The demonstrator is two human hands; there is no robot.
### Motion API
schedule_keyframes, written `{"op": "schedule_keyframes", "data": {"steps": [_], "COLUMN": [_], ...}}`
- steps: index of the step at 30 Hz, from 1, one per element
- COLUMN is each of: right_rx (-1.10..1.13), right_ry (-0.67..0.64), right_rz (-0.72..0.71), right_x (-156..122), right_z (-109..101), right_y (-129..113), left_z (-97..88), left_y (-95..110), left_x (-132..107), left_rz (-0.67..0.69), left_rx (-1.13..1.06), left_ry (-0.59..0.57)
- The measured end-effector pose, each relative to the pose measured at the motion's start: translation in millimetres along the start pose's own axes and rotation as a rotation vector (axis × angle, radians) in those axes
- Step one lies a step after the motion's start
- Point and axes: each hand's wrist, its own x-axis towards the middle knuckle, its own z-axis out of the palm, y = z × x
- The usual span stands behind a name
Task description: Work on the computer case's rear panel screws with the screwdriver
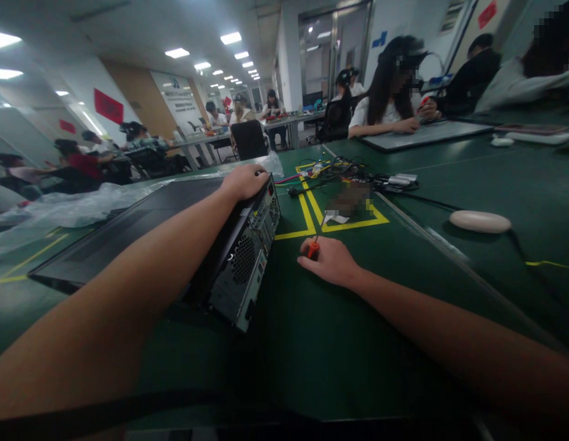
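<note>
Screwdriver (313, 250) in my right hand (332, 260), computer case (160, 199) under my left (245, 182): that was how my head-camera feed stood. The case lay on the green table (288, 361), its vented rear panel (242, 263) turned toward my right hand, which rested to the right of it with a gap of bare table between. That panel's long axis ran away from me, and I saw the screwdriver's shaft point roughly the same way, past the panel instead of at it; the tip touched no part of the case.

My right fingers were closed around the orange-red handle, thumb along its near side. My left hand, the nearer one to the case, lay over the far end of its upper rear edge, fingers bent over the corner; how firmly they gripped, I could not tell.

Beyond the case's far rear corner, to the right, I had a tangle of cables (343, 168), with a black plug (293, 192) closer in. Clear plastic sheeting (82, 199) lay along its far left side.
</note>
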Motion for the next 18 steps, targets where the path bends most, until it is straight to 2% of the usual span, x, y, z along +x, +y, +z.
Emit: {"op": "schedule_keyframes", "data": {"steps": [10, 18], "right_rx": [-0.018, -0.035], "right_ry": [-0.035, -0.101], "right_rz": [-0.129, -0.086], "right_x": [-3.6, -4.3], "right_z": [-3.9, 0.2], "right_y": [-4.0, -12.8], "left_z": [-1.6, 1.3], "left_y": [2.7, -0.6], "left_x": [-1.6, 1.4], "left_rz": [-0.039, -0.028], "left_rx": [-0.04, -0.058], "left_ry": [0.024, 0.041]}}
